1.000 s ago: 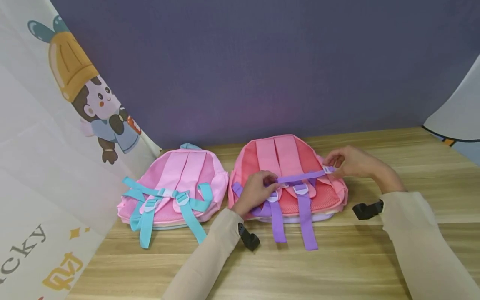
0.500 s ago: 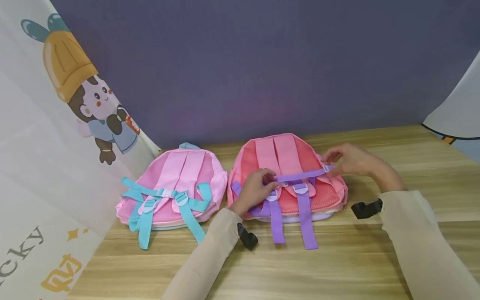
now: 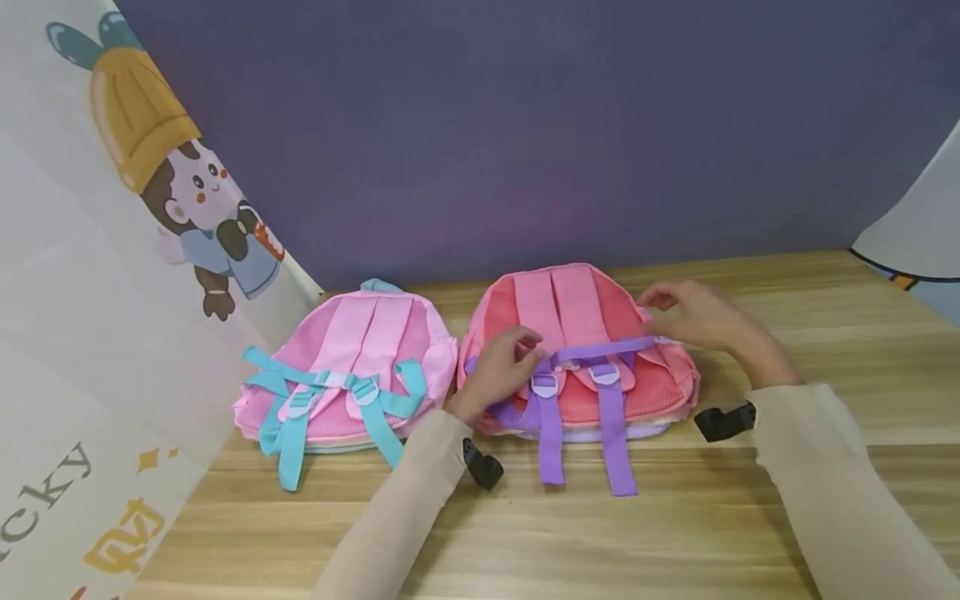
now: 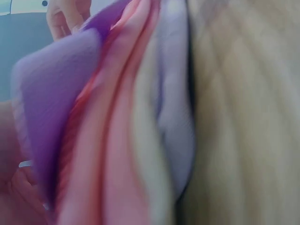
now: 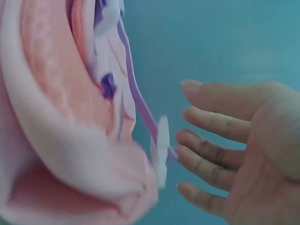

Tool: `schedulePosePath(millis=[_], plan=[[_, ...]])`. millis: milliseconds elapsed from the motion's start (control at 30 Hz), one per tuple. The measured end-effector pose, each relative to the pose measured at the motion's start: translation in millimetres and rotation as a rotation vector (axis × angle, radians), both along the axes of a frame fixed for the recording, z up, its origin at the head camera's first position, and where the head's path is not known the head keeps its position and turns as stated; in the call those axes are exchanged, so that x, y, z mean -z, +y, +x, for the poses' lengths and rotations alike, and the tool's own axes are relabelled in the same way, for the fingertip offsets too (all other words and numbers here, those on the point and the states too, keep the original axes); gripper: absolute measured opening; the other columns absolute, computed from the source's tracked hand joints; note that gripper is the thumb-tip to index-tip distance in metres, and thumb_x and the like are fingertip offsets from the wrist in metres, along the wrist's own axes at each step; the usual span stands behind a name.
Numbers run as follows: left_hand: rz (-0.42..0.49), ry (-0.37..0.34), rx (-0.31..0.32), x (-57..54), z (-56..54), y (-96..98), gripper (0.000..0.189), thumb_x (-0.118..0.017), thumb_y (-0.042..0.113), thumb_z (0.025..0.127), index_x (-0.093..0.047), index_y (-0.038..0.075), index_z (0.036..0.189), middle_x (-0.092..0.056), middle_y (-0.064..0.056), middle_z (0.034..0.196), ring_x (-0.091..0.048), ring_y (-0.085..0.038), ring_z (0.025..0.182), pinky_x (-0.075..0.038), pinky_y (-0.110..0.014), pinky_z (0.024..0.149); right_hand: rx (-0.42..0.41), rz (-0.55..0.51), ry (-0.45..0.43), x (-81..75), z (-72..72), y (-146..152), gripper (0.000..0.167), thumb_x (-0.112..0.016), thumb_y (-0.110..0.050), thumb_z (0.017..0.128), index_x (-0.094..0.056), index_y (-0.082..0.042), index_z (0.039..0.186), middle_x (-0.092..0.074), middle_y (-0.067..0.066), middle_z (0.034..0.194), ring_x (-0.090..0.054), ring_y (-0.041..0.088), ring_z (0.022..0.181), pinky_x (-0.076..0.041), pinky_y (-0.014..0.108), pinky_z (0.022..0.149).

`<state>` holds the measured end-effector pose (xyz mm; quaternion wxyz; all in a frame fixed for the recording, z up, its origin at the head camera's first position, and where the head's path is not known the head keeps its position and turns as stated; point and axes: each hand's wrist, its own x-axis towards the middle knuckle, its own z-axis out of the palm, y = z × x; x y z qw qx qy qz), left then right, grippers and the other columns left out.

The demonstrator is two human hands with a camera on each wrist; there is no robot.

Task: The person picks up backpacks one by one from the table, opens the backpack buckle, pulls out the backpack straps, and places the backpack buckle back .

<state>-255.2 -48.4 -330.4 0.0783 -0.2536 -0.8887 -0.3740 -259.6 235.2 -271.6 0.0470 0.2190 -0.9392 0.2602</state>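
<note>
A coral-pink backpack lies back side up, its purple chest strap stretched across the shoulder straps. My left hand hovers at the strap's left end, thumb and fingers parted with nothing between them. Over the bag's right edge, my right hand has loosely bent fingers and holds nothing. In the right wrist view, its fingertips are beside the white plastic buckle at the end of the purple strap. A purple strap fold covers part of my left hand in the left wrist view.
To the left sits a light pink backpack with turquoise straps, side by side with the coral one. Both lie on a wooden table before a dark blue-grey panel. A printed white curtain borders the left side.
Both hands have let go of the purple chest strap. The left hand drew slightly left and up; the right rose a little off the buckle. The strap now lies lower on the bag.
</note>
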Motion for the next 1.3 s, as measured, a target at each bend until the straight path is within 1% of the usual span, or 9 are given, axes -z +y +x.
schedulePosePath(millis=[233, 333, 500, 567, 767, 867, 1033, 1133, 1300], plan=[[0.001, 0.071, -0.084, -11.8, -5.9, -25.8, 0.023, -0.06, 0.012, 0.091, -0.064, -0.001, 0.109, -0.067, -0.015, 0.103, -0.061, -0.023, 0.082, -0.05, -0.029, 0.072, -0.037, -0.069, 0.056, -0.3, 0.6, -23, 0.038, -0.069, -0.008, 0.084, -0.057, 0.01, 0.116, -0.061, 0.029, 0.112, -0.056, 0.042, 0.105, -0.045, 0.056, 0.09], [0.015, 0.064, -0.108, -14.9, -7.7, -36.1, 0.024, -0.059, 0.012, 0.092, -0.064, -0.001, 0.111, -0.067, -0.016, 0.104, -0.061, -0.024, 0.083, -0.05, -0.03, 0.071, -0.048, -0.092, 0.044, 0.0, 0.4, -35, 0.039, -0.067, -0.01, 0.086, -0.055, 0.01, 0.118, -0.059, 0.029, 0.114, -0.055, 0.042, 0.106, -0.045, 0.055, 0.091], [0.012, 0.04, -0.149, -19.7, -6.3, -51.1, 0.028, -0.059, 0.016, 0.093, -0.064, -0.001, 0.115, -0.067, -0.016, 0.104, -0.06, -0.025, 0.084, -0.05, -0.031, 0.07, -0.052, -0.135, -0.02, 2.5, 1.8, -56, 0.043, -0.065, -0.011, 0.088, -0.051, 0.007, 0.124, -0.057, 0.028, 0.117, -0.053, 0.039, 0.109, -0.045, 0.054, 0.094], [0.007, 0.03, -0.169, -21.8, -5.2, -57.6, 0.029, -0.058, 0.016, 0.093, -0.063, -0.001, 0.116, -0.066, -0.017, 0.105, -0.06, -0.027, 0.085, -0.05, -0.032, 0.071, -0.067, -0.155, -0.028, 4.5, 1.3, -65, 0.044, -0.065, -0.01, 0.088, -0.049, 0.008, 0.124, -0.055, 0.028, 0.118, -0.053, 0.039, 0.109, -0.044, 0.054, 0.094], [-0.016, 0.075, -0.238, -28.4, -0.5, -81.8, 0.028, -0.058, 0.015, 0.092, -0.063, -0.002, 0.114, -0.065, -0.018, 0.106, -0.061, -0.029, 0.087, -0.05, -0.037, 0.075, -0.084, -0.158, -0.034, 11.5, -2.7, -91, 0.047, -0.067, -0.011, 0.086, -0.048, 0.007, 0.126, -0.055, 0.026, 0.119, -0.055, 0.037, 0.109, -0.047, 0.05, 0.093], [-0.013, 0.101, -0.262, -32.8, 3.1, -94.7, 0.028, -0.06, 0.014, 0.091, -0.062, -0.003, 0.113, -0.064, -0.02, 0.106, -0.06, -0.031, 0.089, -0.05, -0.041, 0.078, -0.089, -0.154, -0.052, 13.8, -3.5, -103, 0.05, -0.066, -0.013, 0.087, -0.046, 0.007, 0.128, -0.054, 0.026, 0.121, -0.055, 0.037, 0.109, -0.047, 0.049, 0.094], [-0.027, 0.123, -0.307, -37.3, 7.6, -119.7, 0.031, -0.061, 0.013, 0.09, -0.059, -0.005, 0.115, -0.062, -0.023, 0.107, -0.058, -0.035, 0.092, -0.048, -0.044, 0.083, -0.127, -0.206, -0.098, 18.4, -1.2, -124, 0.054, -0.065, -0.009, 0.087, -0.042, 0.008, 0.132, -0.049, 0.028, 0.128, -0.053, 0.038, 0.113, -0.046, 0.049, 0.095], [-0.043, 0.13, -0.338, -39.0, 11.0, -137.2, 0.032, -0.062, 0.012, 0.089, -0.059, -0.006, 0.115, -0.061, -0.025, 0.109, -0.057, -0.036, 0.093, -0.047, -0.045, 0.084, -0.158, -0.221, -0.091, 22.2, 1.7, -138, 0.054, -0.064, -0.008, 0.086, -0.043, 0.009, 0.132, -0.049, 0.029, 0.127, -0.054, 0.039, 0.112, -0.047, 0.048, 0.094], [-0.085, 0.113, -0.399, -41.9, 17.6, -166.7, 0.035, -0.06, 0.014, 0.091, -0.057, -0.007, 0.119, -0.059, -0.027, 0.115, -0.056, -0.04, 0.099, -0.046, -0.048, 0.088, -0.191, -0.183, -0.053, 27.0, 6.8, -162, 0.053, -0.063, -0.007, 0.083, -0.045, 0.009, 0.131, -0.052, 0.027, 0.125, -0.056, 0.037, 0.111, -0.047, 0.046, 0.094]])
